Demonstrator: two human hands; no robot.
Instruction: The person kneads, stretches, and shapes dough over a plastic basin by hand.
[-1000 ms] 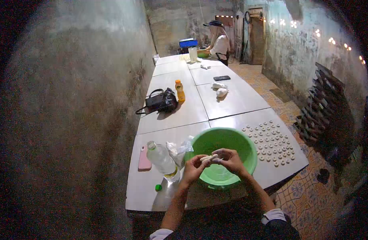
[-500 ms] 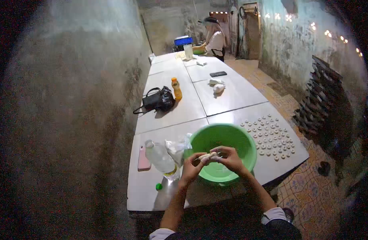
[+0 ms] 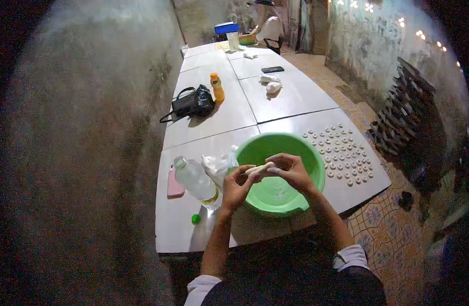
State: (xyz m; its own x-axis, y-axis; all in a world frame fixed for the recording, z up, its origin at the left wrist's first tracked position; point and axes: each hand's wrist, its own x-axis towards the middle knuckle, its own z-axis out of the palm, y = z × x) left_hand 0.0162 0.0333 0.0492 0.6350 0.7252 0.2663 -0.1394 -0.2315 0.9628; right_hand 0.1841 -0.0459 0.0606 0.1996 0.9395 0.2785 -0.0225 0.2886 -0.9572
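Note:
A short roll of pale dough (image 3: 259, 169) is held between both hands over the near part of a green basin (image 3: 317, 189). My left hand (image 3: 236, 187) pinches its left end between thumb and fingers. My right hand (image 3: 293, 173) is closed on the right end, thumb below and fingers above. White residue marks the basin's inner floor. On the table right of the basin lie several small dough rings (image 3: 341, 158) in rough rows. A clear bottle (image 3: 194, 181) without a cap stands left of my left hand, near a crumpled plastic bag (image 3: 217, 166) with white contents.
A pink phone (image 3: 175, 182) and a green cap (image 3: 196, 219) lie at the table's left. Farther back are a black bag (image 3: 193, 103), an orange bottle (image 3: 217, 87), white packets (image 3: 273, 86) and a dark phone (image 3: 272, 70). Another person (image 3: 269, 28) stands at the far end.
My view has tilted downward, so the table and its things sit higher in the picture. Both hands still hold the dough, which now looks straighter and more drawn out between them.

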